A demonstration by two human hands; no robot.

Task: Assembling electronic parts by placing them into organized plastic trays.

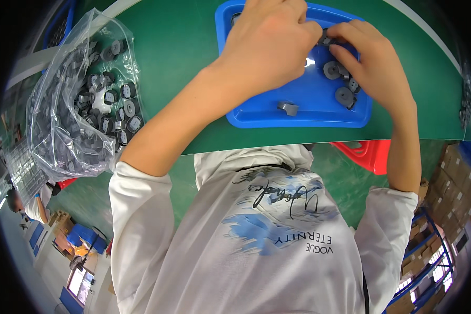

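A shallow blue tray (293, 119) lies on the green table and holds several small round grey plastic parts. Over its far left side is my left hand (269, 44), back turned up and fingers curled; whatever is in them is hidden. My right hand (371, 63) comes in from the right, its thumb and fingers pinching a grey round part (325, 39) close to the left hand's knuckles. Below the right hand lie more grey parts (345, 97) along the tray's right side. One curved grey piece (288, 108) sits alone near the tray's front edge.
A clear plastic bag (57, 120) full of similar grey parts stands open on the table (172, 47) at left. Another clear bag (470, 99) is at the far right edge. A red stool (369, 154) shows below the table edge. Shelving with cartons (421, 251) stands at lower right.
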